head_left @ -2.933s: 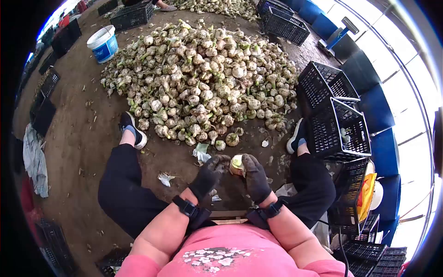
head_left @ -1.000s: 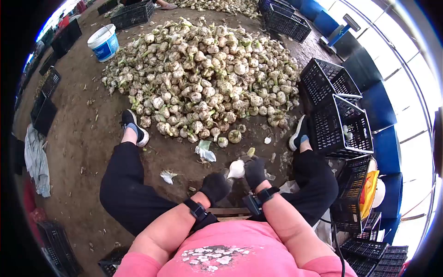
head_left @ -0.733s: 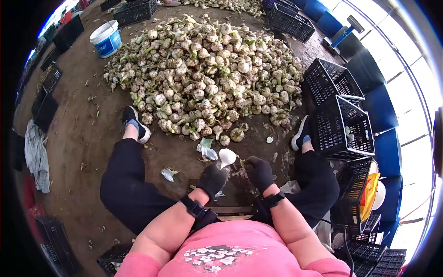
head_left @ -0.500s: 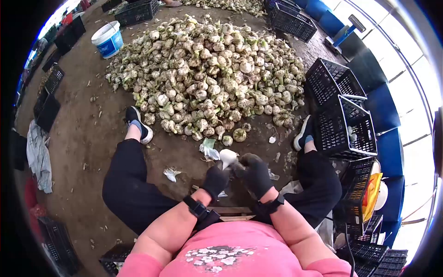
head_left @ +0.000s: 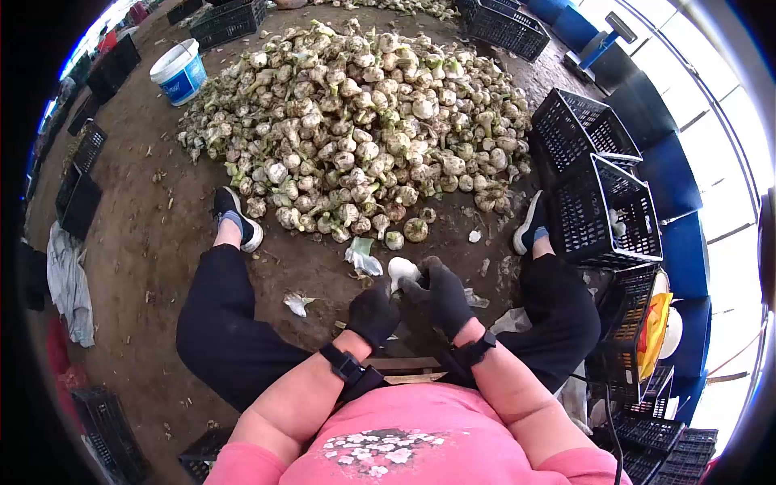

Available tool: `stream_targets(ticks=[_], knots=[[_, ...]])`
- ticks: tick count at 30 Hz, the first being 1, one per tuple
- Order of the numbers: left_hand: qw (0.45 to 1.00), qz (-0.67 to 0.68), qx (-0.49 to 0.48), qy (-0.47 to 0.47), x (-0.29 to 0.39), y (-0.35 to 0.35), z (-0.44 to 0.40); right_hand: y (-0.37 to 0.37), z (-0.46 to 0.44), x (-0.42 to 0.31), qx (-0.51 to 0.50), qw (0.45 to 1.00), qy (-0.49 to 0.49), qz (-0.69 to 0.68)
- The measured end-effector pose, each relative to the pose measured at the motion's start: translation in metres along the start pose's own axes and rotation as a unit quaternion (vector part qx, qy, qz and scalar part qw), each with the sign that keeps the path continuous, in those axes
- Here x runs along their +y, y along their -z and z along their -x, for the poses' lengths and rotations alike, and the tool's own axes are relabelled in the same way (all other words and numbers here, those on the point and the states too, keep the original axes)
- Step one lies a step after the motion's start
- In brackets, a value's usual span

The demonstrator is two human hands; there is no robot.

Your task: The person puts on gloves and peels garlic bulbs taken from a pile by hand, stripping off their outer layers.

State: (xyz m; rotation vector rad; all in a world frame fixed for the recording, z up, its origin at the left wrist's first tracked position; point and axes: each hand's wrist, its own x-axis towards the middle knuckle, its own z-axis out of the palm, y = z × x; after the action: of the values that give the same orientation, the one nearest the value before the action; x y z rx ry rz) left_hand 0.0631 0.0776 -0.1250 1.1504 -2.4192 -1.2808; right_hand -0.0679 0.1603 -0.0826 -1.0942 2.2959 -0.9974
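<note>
A clean white garlic bulb (head_left: 402, 270) is held between my two hands, in front of my knees. My left hand (head_left: 373, 316), in a dark glove, has its fingers closed at the bulb's lower left side. From the right, my right hand (head_left: 444, 297), gloved the same way, grips the bulb with bent fingers. Its underside and the fingertips are partly hidden. Just beyond lies a big heap of soil-stained garlic bulbs (head_left: 364, 121), some with green stems. A scrap of pale, greenish peel (head_left: 363, 257) rests on the ground near the bulb.
Black plastic crates (head_left: 608, 212) stand along my right side, one holding a yellow bag (head_left: 653, 334). A white and blue bucket (head_left: 179, 73) is left of the heap. A blue-posted scale (head_left: 602, 56) stands far right. Peel scraps (head_left: 298, 304) litter the dirt floor.
My hands have moved slightly apart, with the garlic bulb still between them and showing a little differently. The whole view has shifted a little.
</note>
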Motion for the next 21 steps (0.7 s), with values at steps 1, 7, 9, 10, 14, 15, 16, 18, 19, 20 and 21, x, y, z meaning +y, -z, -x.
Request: stream_targets(ticks=[1,7,9,10,14,15,16,18,19,20,21], knots=[[1.000,-0.001,-0.001,-0.004,-0.008,-0.005,-0.003,0.001,-0.005,-0.004,-0.001,0.998,0.050,0.032],[0.883,0.441,-0.124,0.103,-0.013,-0.012,-0.010,0.024,-0.024,0.037,-0.157,0.983,0.002,-0.093],[0.817,0.528,-0.209,0.103,-0.001,0.007,-0.005,0.004,-0.025,0.064,-0.068,0.997,0.018,0.009],[0.736,0.604,-0.290,0.099,0.005,0.014,-0.005,-0.006,-0.028,0.077,-0.022,0.990,0.015,0.136],[0.644,0.668,-0.360,0.101,0.021,0.014,-0.002,-0.024,-0.035,0.136,0.023,0.990,-0.029,0.139],[0.644,0.667,-0.360,0.104,0.017,0.009,-0.004,-0.018,-0.034,0.136,0.021,0.990,-0.031,0.136],[0.699,0.624,-0.333,0.106,0.008,-0.001,-0.007,-0.009,-0.034,0.129,-0.004,0.994,-0.104,-0.038],[0.779,0.545,-0.303,0.065,-0.022,-0.025,-0.019,0.024,-0.029,0.094,-0.085,0.884,-0.219,-0.404],[0.777,0.546,-0.304,0.071,-0.022,-0.031,-0.016,0.002,-0.022,0.105,-0.073,0.897,-0.071,-0.430],[0.824,0.498,-0.265,0.060,-0.018,-0.039,-0.017,0.012,-0.006,0.064,-0.094,0.920,-0.021,-0.380],[0.865,0.447,-0.225,0.044,-0.011,-0.047,-0.023,0.033,0.003,0.025,-0.113,0.939,0.032,-0.323]])
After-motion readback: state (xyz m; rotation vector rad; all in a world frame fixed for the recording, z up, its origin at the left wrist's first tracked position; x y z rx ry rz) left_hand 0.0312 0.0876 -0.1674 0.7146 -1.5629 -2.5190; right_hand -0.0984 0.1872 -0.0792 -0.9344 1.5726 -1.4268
